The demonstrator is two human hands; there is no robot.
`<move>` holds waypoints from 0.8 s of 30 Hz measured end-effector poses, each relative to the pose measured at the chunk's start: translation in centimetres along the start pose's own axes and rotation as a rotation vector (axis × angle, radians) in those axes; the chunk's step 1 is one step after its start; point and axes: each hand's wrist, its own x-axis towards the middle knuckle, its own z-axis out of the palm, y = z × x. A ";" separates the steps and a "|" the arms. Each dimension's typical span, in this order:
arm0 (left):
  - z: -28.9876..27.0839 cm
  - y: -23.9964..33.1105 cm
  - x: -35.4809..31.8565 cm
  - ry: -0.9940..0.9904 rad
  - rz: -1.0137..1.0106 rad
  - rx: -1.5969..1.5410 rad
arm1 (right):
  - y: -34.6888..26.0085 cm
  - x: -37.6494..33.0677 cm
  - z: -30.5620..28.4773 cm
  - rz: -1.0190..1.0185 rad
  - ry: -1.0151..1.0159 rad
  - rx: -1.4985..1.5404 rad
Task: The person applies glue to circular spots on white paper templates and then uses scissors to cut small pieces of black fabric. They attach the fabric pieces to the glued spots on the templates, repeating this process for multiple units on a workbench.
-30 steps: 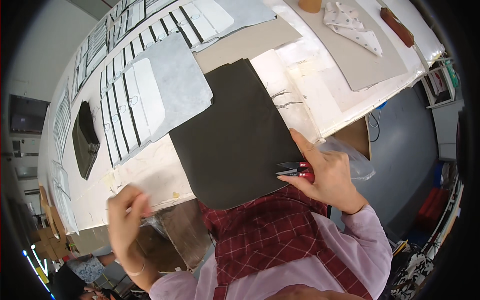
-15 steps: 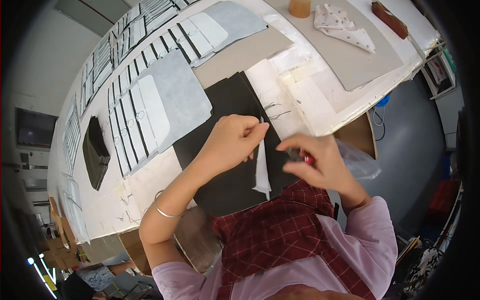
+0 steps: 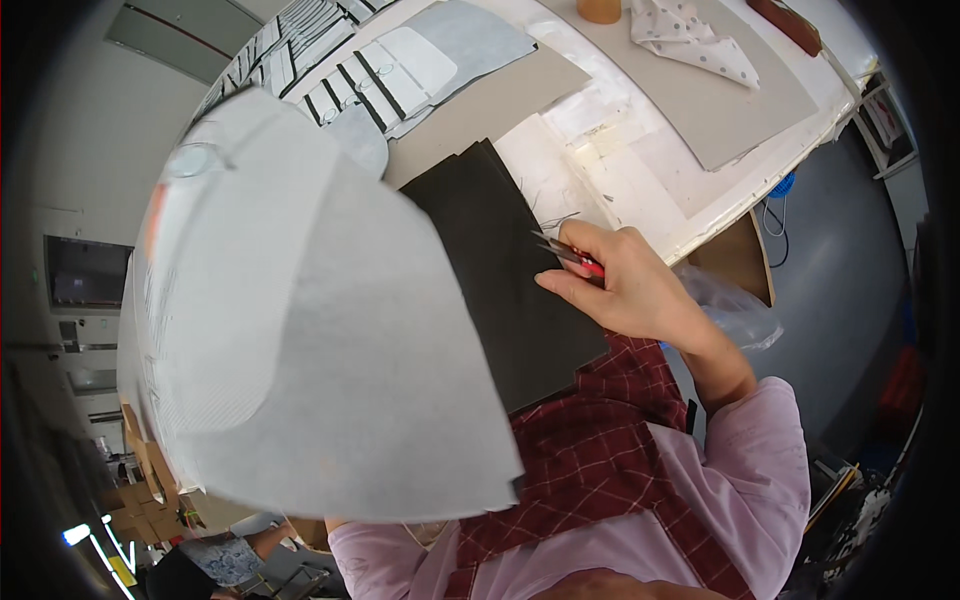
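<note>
The right hand (image 3: 625, 285) is reaching in from the lower right, with its pink sleeve (image 3: 740, 480) bending at the elbow. Its fingers are curling tight around small snips (image 3: 570, 255) with a red handle. The thin metal tips are pointing up and left, and they are lying just over the right edge of a dark cloth piece (image 3: 505, 270). This cloth is flat, smooth and almost black, with straight edges. It is lying on the counter (image 3: 640, 170) and hanging a little over the near edge, above a red checked apron (image 3: 590, 470).

The left hand is hiding behind a big white sheet (image 3: 310, 320), so I cannot tell how its fingers are sitting. The sheet is thin, soft and a bit see-through, with one rounded edge, and it is being held up close and covering the left side of the view.

Farther back, flat grey boards (image 3: 700, 90), a white spotted cloth (image 3: 690, 40) and striped white pieces (image 3: 380, 80) are lying on the counter.
</note>
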 end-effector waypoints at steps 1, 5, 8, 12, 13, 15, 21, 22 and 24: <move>-1.5 0.7 -1.0 0.028 0.103 0.003 | 0.2 0.0 0.0 -0.018 0.080 -0.031; -3.8 0.0 -4.5 0.145 0.266 0.260 | 1.6 -0.2 -2.1 0.092 0.338 0.099; -0.3 -4.2 -6.1 0.179 0.006 0.596 | 2.0 -0.6 -3.0 -0.010 0.504 0.347; -1.6 -7.8 -6.9 0.450 0.183 1.217 | 0.9 -0.7 -2.8 -0.100 0.278 0.149; -1.7 -7.8 -6.7 0.417 0.221 1.178 | 0.4 -0.5 -2.1 -0.162 0.205 0.033; -1.9 -7.6 -5.7 0.334 0.311 1.106 | -0.7 -0.1 -0.9 -0.302 0.029 -0.149; -2.1 -8.9 -2.3 0.044 0.451 1.216 | -1.2 1.0 4.3 -0.775 -0.251 -0.513; -2.4 -9.2 -2.3 0.089 0.355 1.001 | -1.5 1.1 4.7 -0.794 -0.262 -0.529; -2.7 -9.6 -2.3 0.164 0.165 0.567 | -1.9 1.2 5.0 -0.825 -0.280 -0.563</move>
